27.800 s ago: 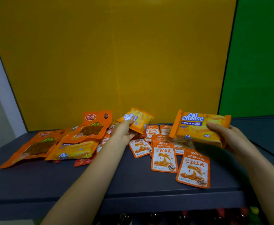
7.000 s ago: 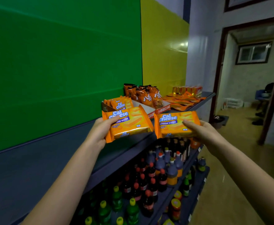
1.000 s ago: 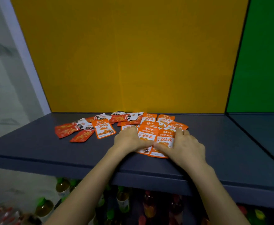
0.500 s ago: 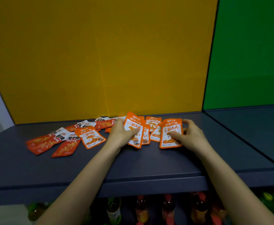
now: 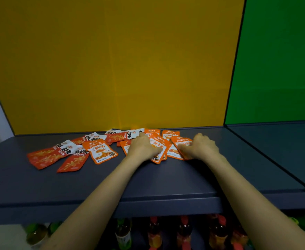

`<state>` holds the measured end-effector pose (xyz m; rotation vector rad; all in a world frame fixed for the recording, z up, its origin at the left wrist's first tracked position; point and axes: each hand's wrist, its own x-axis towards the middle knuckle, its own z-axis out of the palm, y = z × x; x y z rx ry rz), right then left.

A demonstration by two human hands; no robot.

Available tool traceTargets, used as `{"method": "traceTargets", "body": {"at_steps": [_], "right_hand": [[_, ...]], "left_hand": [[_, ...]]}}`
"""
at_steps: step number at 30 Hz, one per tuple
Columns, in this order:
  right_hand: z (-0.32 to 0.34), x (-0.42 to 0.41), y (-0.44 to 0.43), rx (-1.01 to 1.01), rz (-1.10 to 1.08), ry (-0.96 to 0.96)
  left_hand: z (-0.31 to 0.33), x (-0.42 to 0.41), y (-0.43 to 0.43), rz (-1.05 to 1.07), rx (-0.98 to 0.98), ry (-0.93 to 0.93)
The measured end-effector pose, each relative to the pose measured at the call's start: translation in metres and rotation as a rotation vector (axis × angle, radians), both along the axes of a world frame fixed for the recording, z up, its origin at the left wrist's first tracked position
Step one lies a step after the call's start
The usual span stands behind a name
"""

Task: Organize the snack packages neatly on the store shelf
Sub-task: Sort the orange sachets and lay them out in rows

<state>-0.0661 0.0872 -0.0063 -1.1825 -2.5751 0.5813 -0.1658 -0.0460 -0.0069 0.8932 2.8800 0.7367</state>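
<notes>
On shelf (image 5: 166, 181), orange packs (image 5: 101, 152) w/ Chinese print, too blurred to read. L hand (image 5: 142, 148) grips mid pack (image 5: 158, 142); R hand (image 5: 200, 147) pinches right pack (image 5: 181, 140), palms down.

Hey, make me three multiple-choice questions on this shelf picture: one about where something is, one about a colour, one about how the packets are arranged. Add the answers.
1. Where do the red-and-white packets lie?
A) right of the right hand
B) left of the left hand
C) on the floor

2. What colour is the panel behind the packets?
A) white
B) blue
C) yellow

3. How are the orange packets arranged?
A) overlapping in a loose pile
B) upright in a neat row
C) packed in a box

B: they spread over the shelf on the left hand's left.
C: that panel is yellow, beside a green panel.
A: they overlap under the left hand and right hand.
</notes>
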Motion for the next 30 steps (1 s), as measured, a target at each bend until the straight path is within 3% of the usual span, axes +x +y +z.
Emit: {"method": "traceTargets", "body": {"at_steps": [7,13,19,24,30], "right_hand": [[0.004,-0.013,0.001,-0.027,0.002,-0.066],[0.005,-0.014,0.013,-0.101,0.029,-0.086],[0.003,-0.006,0.033,-0.147,0.062,-0.023],[0.006,0.012,0.065,-0.412,0.217,0.108],[0.005,0.033,0.091,-0.496,0.302,0.191]], "left_hand": [[0.017,0.003,0.011,0.028,-0.033,-0.234],[0.026,0.007,0.011,0.0,-0.045,-0.304],[0.025,0.008,0.015,0.033,-0.025,-0.331],[0.025,0.008,0.016,0.044,0.026,-0.372],[0.02,0.007,0.018,-0.003,0.088,-0.301]]}}
